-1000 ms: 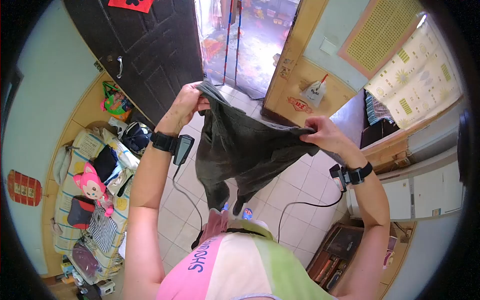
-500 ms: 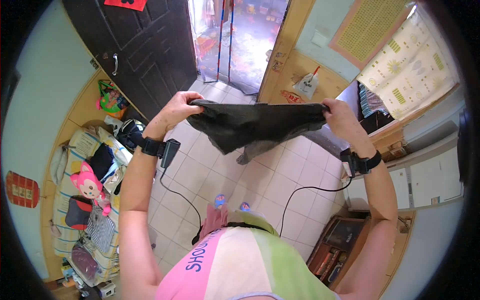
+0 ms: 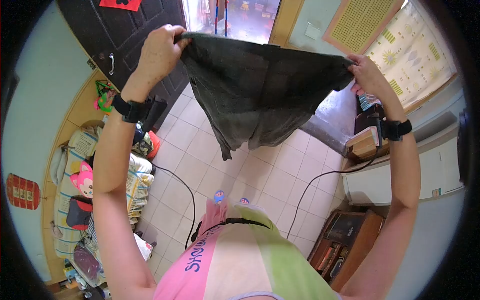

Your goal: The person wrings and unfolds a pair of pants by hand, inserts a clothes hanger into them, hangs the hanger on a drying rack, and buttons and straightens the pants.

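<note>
Two hands, left hand (image 3: 161,50), right hand (image 3: 367,75), gripping dark garment (image 3: 257,90), shirt lettering "SHOU" (image 3: 196,252)

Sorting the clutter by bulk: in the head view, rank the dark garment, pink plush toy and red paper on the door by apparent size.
1. dark garment, by far
2. pink plush toy
3. red paper, cut off by the frame, so its rank is unsure

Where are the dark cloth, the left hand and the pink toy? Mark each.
dark cloth (image 3: 260,85), head view, middle of the hanging fabric
left hand (image 3: 160,47), head view, back of the hand
pink toy (image 3: 84,181), head view, its face
</note>
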### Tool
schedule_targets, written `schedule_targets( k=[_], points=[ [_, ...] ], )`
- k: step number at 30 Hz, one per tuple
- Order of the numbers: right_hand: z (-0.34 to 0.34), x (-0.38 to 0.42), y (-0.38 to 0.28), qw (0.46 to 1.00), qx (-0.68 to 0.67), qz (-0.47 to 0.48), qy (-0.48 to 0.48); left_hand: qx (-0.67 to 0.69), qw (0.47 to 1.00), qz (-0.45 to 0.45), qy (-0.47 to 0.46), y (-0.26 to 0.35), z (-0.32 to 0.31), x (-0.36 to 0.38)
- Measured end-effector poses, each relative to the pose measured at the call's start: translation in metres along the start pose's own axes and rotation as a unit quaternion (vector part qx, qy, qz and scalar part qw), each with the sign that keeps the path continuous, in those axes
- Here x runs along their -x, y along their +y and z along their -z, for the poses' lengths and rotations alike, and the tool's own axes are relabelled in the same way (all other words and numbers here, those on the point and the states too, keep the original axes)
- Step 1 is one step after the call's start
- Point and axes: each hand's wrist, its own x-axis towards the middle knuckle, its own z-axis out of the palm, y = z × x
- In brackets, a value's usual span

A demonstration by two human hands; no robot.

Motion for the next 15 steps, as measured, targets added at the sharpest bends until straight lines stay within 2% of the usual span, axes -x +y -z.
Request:
schedule_targets(
  k=[3,4,7,8,9,11,13,14,15],
  points=[
    [0.006,-0.017,0.008,0.988,-0.123,-0.043,-0.086,0.032,0.997,0.045,-0.046,0.006,0.0,-0.012],
    [0.002,-0.022,0.011,0.983,-0.161,-0.043,-0.076,0.031,0.998,0.036,-0.048,0.002,-0.007,-0.014],
    [-0.039,-0.065,0.044,0.971,-0.231,-0.062,-0.028,0.049,0.989,0.083,-0.109,-0.012,-0.042,-0.011],
    [-0.055,-0.078,0.055,0.961,-0.265,-0.056,-0.062,0.028,0.985,0.105,-0.137,-0.019,-0.059,-0.007],
    [-0.075,-0.091,0.064,0.957,-0.276,-0.064,-0.067,0.047,0.974,0.139,-0.171,-0.027,-0.079,0.001],
    [-0.113,-0.121,0.087,0.944,-0.292,-0.06,-0.141,0.081,0.942,0.229,-0.233,-0.033,-0.111,0.015],
    [-0.138,-0.13,0.074,0.955,-0.25,-0.086,-0.133,0.109,0.934,0.26,-0.217,-0.063,-0.155,0.033],
    [-0.147,-0.13,0.067,0.96,-0.228,-0.1,-0.128,0.116,0.945,0.251,-0.177,-0.064,-0.154,0.035],
    [-0.131,-0.144,0.066,0.966,-0.212,-0.035,-0.143,0.096,0.959,0.214,-0.157,-0.07,-0.149,0.022]
  ],
)
